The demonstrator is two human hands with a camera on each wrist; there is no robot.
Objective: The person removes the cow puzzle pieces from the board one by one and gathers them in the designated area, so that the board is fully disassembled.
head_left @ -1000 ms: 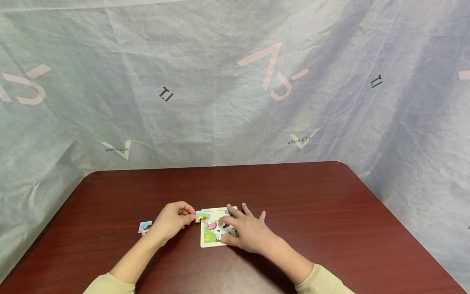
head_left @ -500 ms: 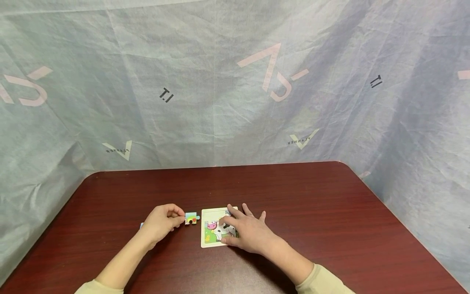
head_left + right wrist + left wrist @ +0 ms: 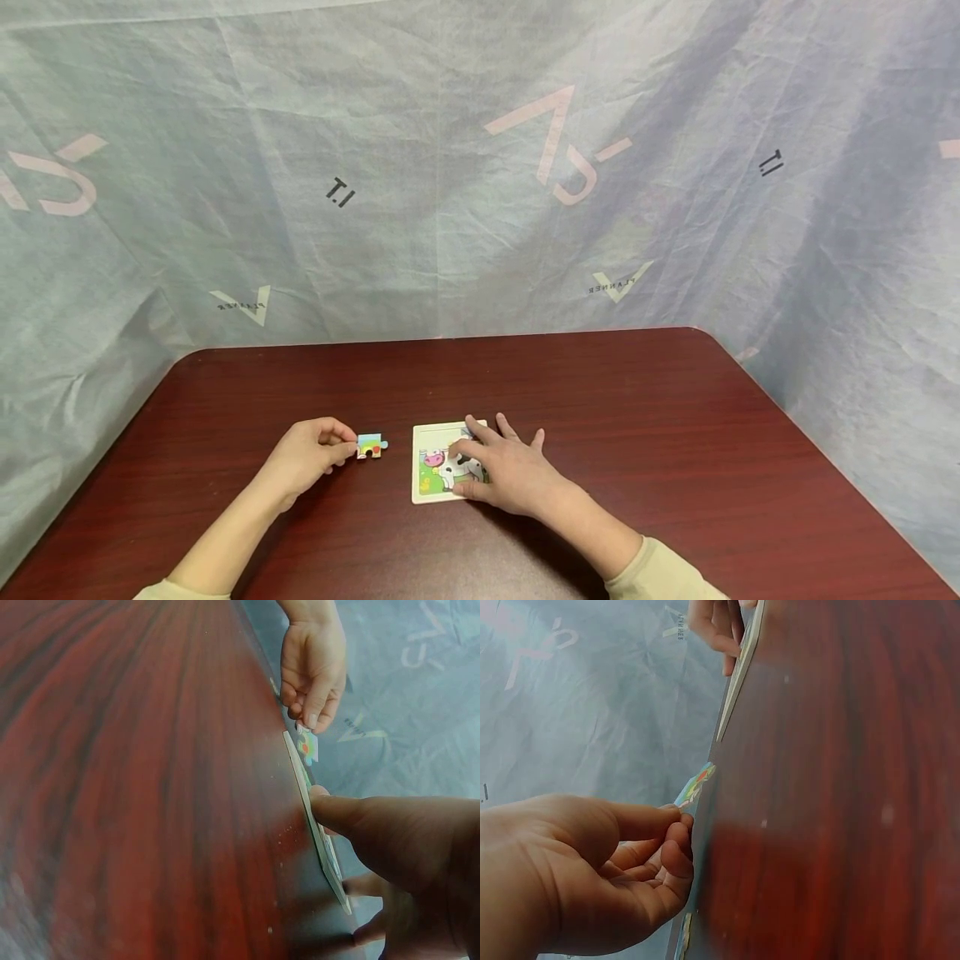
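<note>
My left hand pinches a jigsaw piece between thumb and fingertips, left of the puzzle board. In the left wrist view the piece is seen almost edge-on, blue and green with a red spot. The pale-rimmed puzzle board shows a pink-nosed cow over green, with a plain cream strip along its upper part. My right hand rests over the board's right side with its fingers spread, hiding part of the picture. In the right wrist view its thumb lies on the board.
Another jigsaw piece lies on the table beyond my left hand in the left wrist view; that hand hides it in the head view. The dark red wooden table ends at a grey cloth backdrop with printed letters.
My left hand has moved left, carrying the jigsaw piece from over the board's upper left corner to well beside it. My right hand stays on the board.
</note>
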